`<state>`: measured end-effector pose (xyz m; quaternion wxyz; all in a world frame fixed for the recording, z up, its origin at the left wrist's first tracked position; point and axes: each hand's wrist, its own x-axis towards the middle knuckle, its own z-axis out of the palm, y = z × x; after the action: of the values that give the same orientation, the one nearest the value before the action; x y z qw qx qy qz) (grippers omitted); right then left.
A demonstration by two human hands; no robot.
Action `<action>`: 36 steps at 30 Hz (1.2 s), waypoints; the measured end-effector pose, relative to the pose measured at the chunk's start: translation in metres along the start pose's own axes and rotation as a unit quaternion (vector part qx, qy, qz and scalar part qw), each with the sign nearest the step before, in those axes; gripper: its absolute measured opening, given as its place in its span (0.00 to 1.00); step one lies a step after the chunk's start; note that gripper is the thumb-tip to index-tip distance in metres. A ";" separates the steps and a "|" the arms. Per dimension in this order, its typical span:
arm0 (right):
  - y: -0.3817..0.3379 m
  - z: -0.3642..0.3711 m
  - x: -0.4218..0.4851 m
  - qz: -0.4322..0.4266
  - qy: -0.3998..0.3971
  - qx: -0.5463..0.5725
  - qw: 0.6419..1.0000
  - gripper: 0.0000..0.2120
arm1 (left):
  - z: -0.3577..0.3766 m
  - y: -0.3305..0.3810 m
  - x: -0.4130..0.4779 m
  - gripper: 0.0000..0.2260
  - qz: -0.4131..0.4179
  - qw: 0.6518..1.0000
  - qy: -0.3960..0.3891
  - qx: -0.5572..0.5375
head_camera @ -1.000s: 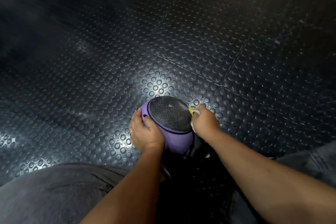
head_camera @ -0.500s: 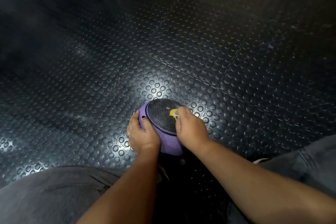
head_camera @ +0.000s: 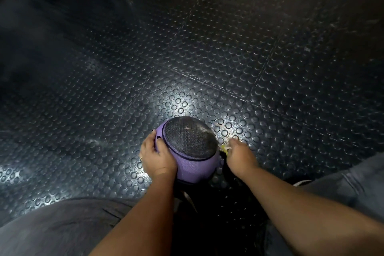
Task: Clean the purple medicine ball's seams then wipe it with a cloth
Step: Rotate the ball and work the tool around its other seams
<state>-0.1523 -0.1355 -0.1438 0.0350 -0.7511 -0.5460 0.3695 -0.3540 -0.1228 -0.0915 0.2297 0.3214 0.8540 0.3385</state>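
The purple medicine ball (head_camera: pixel 193 169) sits on the studded floor between my knees, its dark grey textured panel (head_camera: pixel 190 138) facing up with a dark seam around it. My left hand (head_camera: pixel 158 155) grips the ball's left side, thumb on the purple rim. My right hand (head_camera: pixel 241 155) is just off the ball's right edge, pinching a small yellow and white tool (head_camera: pixel 224 148) whose tip points at the right side seam. Most of the tool is hidden in my fist.
Black rubber floor tiles with raised round studs (head_camera: pixel 187 68) spread all around, lit brightly just beyond the ball. My grey-trousered knees (head_camera: pixel 62 226) frame the bottom corners. A dark item lies on the floor under my right wrist.
My right hand has drawn the yellow tool from the top of the grey panel back out to the ball's right edge. The left hand keeps its grip; the ball tilted slightly.
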 end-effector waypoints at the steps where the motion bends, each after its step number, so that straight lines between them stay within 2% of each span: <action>1: 0.005 0.002 -0.002 0.044 0.008 0.032 0.998 0.08 | -0.002 0.000 0.002 0.19 -0.008 1.000 -0.003 -0.001; 4: 0.008 -0.006 0.004 0.134 0.060 0.158 0.976 0.06 | -0.008 0.002 0.009 0.15 -0.009 0.998 -0.020 0.051; 7: 0.003 -0.029 0.015 0.180 0.067 0.279 0.941 0.21 | -0.016 0.007 0.019 0.16 0.031 0.987 -0.027 0.156; 9: -0.004 -0.037 0.016 0.182 0.040 0.305 0.934 0.29 | -0.017 0.013 0.021 0.16 0.006 0.985 -0.008 0.171; 11: -0.012 -0.037 0.014 0.159 0.013 0.316 0.935 0.30 | -0.014 0.020 0.014 0.18 -0.046 0.989 0.013 0.139; 13: -0.015 -0.031 0.013 0.133 0.003 0.295 0.946 0.26 | -0.005 0.026 0.002 0.20 -0.082 0.992 0.017 0.097; 17: -0.015 -0.025 0.010 0.118 -0.023 0.230 0.966 0.16 | 0.008 0.027 -0.014 0.24 -0.080 0.992 0.028 0.093; 23: -0.032 -0.028 0.018 0.069 -0.013 0.255 0.964 0.19 | 0.000 0.014 0.011 0.30 -0.067 0.996 0.020 0.048; 25: -0.052 -0.026 0.019 0.013 -0.049 0.243 0.969 0.21 | -0.004 0.012 0.021 0.28 -0.072 0.997 0.018 0.029; 27: -0.071 -0.019 0.018 -0.037 -0.051 0.194 0.979 0.20 | -0.006 0.008 0.028 0.23 -0.082 0.996 0.017 0.022; 31: -0.084 -0.012 0.005 -0.034 0.007 0.156 0.987 0.17 | -0.008 0.001 0.032 0.21 -0.094 0.995 0.026 -0.003; 36: -0.094 -0.010 -0.030 -0.051 0.018 0.120 0.991 0.14 | -0.010 -0.001 0.035 0.17 -0.103 0.994 0.035 0.002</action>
<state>-0.2255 -0.1195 -0.0783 0.1536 -0.7193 -0.5345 0.4163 -0.3847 -0.1026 -0.0920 0.2326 0.2195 0.8909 0.3225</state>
